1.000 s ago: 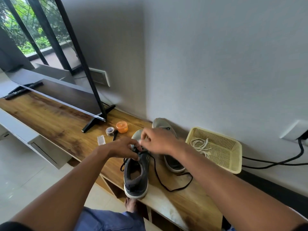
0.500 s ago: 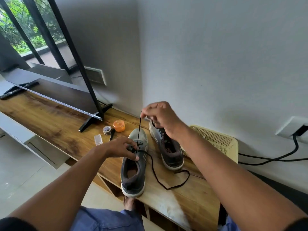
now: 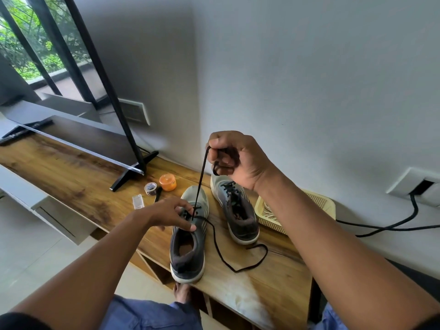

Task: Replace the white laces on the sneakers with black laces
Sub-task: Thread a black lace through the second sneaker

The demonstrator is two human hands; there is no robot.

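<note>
One yellow basket [image 3: 316, 203] w/ white laces [image 3: 270, 211], beside sneakers [image 3: 234, 206].

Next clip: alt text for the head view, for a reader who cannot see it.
The right hand pulls a black lace taut, up out of the nearer grey sneaker on a wooden table, while the left hand steadies its eyelets. A second grey sneaker stands beside a pale yellow plastic basket.
</note>
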